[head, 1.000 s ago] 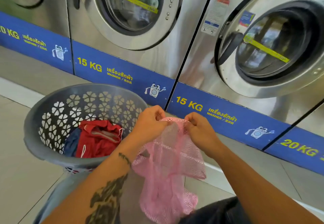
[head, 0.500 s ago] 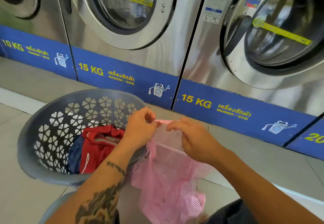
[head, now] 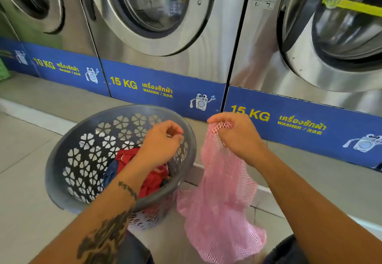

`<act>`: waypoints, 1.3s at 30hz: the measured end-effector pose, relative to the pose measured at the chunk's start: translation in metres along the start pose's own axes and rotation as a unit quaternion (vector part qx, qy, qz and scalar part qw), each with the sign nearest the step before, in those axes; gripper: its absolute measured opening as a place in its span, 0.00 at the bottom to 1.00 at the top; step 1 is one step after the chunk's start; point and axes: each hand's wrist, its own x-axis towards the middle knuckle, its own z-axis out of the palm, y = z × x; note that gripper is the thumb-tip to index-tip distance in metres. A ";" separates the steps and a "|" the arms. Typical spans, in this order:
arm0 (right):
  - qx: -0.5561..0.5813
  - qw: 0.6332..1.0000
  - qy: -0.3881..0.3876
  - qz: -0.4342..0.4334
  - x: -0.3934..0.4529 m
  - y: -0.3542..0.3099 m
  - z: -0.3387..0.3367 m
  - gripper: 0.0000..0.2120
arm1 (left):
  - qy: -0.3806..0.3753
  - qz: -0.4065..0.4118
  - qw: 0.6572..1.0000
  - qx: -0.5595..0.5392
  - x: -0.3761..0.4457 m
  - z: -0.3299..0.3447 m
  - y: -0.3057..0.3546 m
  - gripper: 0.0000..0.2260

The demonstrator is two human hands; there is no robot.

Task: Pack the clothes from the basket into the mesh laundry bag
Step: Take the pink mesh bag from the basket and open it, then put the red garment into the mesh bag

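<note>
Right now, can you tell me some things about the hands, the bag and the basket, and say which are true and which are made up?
1. The right hand holds the pink bag by its top. True.
2. The left hand grips the bag too. False: it is apart from the bag, over the basket, fingers curled; whether it pinches anything is unclear.
3. The basket is empty. False: red clothes and something blue lie in it.
4. The bag hangs limp below the hand. True.
5. The basket is pink. False: it is grey, with flower-shaped holes.
</note>
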 end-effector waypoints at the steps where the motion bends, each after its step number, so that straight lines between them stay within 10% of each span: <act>1: 0.005 1.000 0.002 -0.007 0.009 -0.008 0.000 0.19 | 0.007 -0.001 1.000 0.020 0.004 -0.011 -0.004 0.09; 16: -0.162 0.977 -0.119 -0.065 0.051 0.027 0.058 0.30 | -0.213 -0.088 0.897 0.377 0.068 -0.038 -0.169 0.14; 24: -0.151 0.978 -0.135 -0.047 0.067 0.046 0.078 0.30 | -0.316 -0.318 0.768 0.458 0.079 -0.017 -0.249 0.57; 27: -0.149 0.980 -0.119 -0.050 0.068 0.044 0.079 0.29 | -0.316 -0.338 0.775 0.431 0.071 -0.011 -0.257 0.61; 33: -0.153 0.982 -0.094 -0.062 0.062 0.029 0.062 0.27 | -0.242 -0.216 0.863 0.388 0.072 -0.012 -0.235 0.25; 39: -0.289 0.950 -0.068 -0.095 0.038 0.025 0.025 0.32 | -0.172 -0.152 0.902 0.365 0.081 -0.021 -0.182 0.16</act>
